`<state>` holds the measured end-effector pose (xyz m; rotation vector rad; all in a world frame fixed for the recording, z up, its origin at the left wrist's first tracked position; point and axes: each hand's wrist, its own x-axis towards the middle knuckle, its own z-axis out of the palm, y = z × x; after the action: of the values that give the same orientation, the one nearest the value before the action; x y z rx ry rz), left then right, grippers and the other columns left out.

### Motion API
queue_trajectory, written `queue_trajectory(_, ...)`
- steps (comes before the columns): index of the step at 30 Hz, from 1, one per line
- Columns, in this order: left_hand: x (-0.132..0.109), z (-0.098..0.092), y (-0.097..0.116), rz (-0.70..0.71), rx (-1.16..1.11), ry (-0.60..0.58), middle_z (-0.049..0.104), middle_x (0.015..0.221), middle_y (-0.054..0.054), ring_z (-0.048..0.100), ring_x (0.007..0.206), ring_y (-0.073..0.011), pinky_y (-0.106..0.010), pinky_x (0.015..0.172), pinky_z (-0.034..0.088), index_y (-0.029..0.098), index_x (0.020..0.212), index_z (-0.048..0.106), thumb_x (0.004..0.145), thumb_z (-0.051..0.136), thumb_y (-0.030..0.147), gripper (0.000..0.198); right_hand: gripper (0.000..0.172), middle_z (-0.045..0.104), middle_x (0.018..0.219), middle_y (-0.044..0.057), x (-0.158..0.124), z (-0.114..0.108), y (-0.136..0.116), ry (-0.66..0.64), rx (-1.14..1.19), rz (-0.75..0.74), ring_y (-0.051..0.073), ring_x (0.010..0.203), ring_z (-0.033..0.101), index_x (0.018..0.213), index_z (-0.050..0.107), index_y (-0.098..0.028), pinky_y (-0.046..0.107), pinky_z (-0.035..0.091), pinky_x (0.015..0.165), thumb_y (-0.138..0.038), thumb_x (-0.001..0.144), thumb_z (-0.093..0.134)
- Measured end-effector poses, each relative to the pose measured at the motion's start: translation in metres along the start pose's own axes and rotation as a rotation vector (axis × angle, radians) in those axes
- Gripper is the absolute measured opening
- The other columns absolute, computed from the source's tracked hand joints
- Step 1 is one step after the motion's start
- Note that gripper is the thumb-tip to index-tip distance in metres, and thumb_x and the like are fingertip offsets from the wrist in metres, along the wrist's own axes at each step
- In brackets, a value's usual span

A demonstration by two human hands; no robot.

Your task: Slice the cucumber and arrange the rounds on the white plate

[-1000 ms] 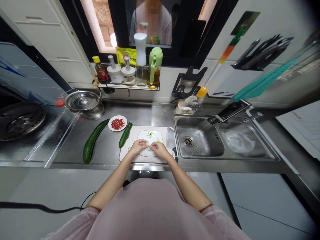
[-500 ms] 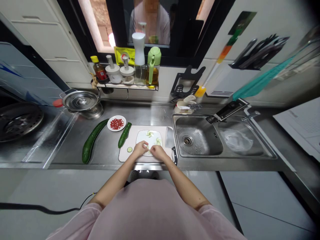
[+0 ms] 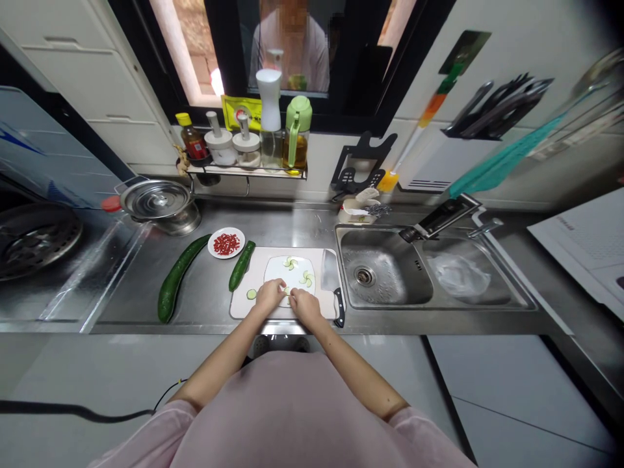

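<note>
A white square plate [image 3: 280, 268] rests on a pale cutting board [image 3: 260, 257]. Toward its back and right side lie two pinwheels of thin cucumber slices, a back one [image 3: 290, 262] and a right one [image 3: 307, 279]. At the plate's front edge, my left hand [image 3: 270, 296] has its fingers pinched at a small cucumber slice [image 3: 286, 290]. My right hand [image 3: 305, 306] closes in from the other side, fingertips pressed together on cucumber slices there; the fingers partly hide them. A round cucumber slice [image 3: 251, 294] and a cut cucumber [image 3: 242, 266] lie on the board's left.
A kitchen knife [image 3: 330, 270] lies along the board's right side, beside the sink [image 3: 385, 305]. To the left are a long whole cucumber [image 3: 179, 279] and a white dish [image 3: 211, 250] of red pieces. A lidded steel pot [image 3: 178, 218] stands farther back, below a seasoning shelf [image 3: 248, 173].
Both hands stay at the plate's front edge. My right hand has shifted slightly left and down, its fingers now pointing more forward. The camera view has moved slightly.
</note>
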<state>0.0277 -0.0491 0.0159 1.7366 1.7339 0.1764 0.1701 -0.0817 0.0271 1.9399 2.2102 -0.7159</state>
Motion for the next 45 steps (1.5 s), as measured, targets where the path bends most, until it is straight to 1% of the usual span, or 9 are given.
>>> queue_trajectory(4,-0.0037,-0.003,-0.0008,0.079,0.016,0.01,0.069,0.091,-0.003,0.062,0.088,-0.0185,-0.026,0.074,0.041,0.023,0.097,0.069,0.08,0.059,0.021,0.02,0.028,0.065,0.109,0.008,-0.0078,0.0081,-0.0045,0.015,0.0,0.021,0.019,0.093,0.062,0.113,0.057,-0.023,0.027,0.038,0.073,-0.036,0.098,0.036)
queue_trajectory(8,-0.0044,-0.002,-0.0013,0.093,0.036,0.007,0.068,0.093,-0.004,0.061,0.091,-0.0188,-0.026,0.076,0.042,0.023,0.097,0.07,0.081,0.059,0.023,0.019,0.028,0.065,0.109,0.007,-0.0091,0.0109,-0.0048,0.006,0.004,0.028,0.019,0.093,0.061,0.115,0.056,-0.024,0.027,0.038,0.072,-0.035,0.098,0.036)
queue_trajectory(14,-0.0045,-0.0019,-0.0006,0.089,0.05,-0.01,0.068,0.094,-0.004,0.06,0.09,-0.0187,-0.027,0.077,0.042,0.023,0.096,0.07,0.082,0.058,0.023,0.019,0.027,0.066,0.106,0.006,-0.0076,0.0099,-0.0013,0.007,0.02,0.019,0.018,0.094,0.061,0.113,0.058,-0.024,0.026,0.037,0.072,-0.034,0.097,0.039)
queue_trajectory(23,-0.0046,-0.0004,-0.0016,0.081,0.036,-0.011,0.067,0.092,-0.003,0.06,0.09,-0.0184,-0.026,0.077,0.041,0.023,0.095,0.069,0.081,0.058,0.021,0.017,0.027,0.066,0.108,0.006,-0.0063,0.0079,0.0001,-0.014,0.058,0.003,0.018,0.097,0.06,0.114,0.059,-0.025,0.026,0.037,0.074,-0.034,0.096,0.041)
queue_trajectory(31,-0.0051,-0.0009,0.0003,0.062,0.024,-0.015,0.067,0.092,-0.004,0.06,0.089,-0.018,-0.026,0.077,0.042,0.022,0.095,0.069,0.08,0.058,0.018,0.019,0.029,0.067,0.107,0.007,-0.005,0.0092,0.0009,-0.021,0.027,0.003,0.02,0.096,0.061,0.115,0.059,-0.025,0.027,0.038,0.073,-0.035,0.096,0.04)
queue_trajectory(38,-0.0057,-0.0006,0.0001,0.057,0.035,-0.019,0.067,0.093,-0.004,0.06,0.089,-0.0179,-0.026,0.076,0.042,0.022,0.096,0.069,0.08,0.059,0.021,0.019,0.029,0.067,0.105,0.007,-0.0053,0.0102,0.0013,-0.003,0.036,-0.002,0.019,0.094,0.061,0.114,0.059,-0.024,0.026,0.038,0.073,-0.035,0.096,0.04)
queue_trajectory(45,-0.0079,-0.001,0.0008,0.056,0.044,-0.011,0.067,0.094,-0.004,0.059,0.09,-0.018,-0.026,0.076,0.041,0.023,0.098,0.069,0.081,0.057,0.021,0.02,0.028,0.067,0.104,0.007,-0.0047,0.0099,0.0011,-0.016,0.034,0.0,0.019,0.094,0.061,0.114,0.06,-0.025,0.027,0.038,0.074,-0.035,0.096,0.04)
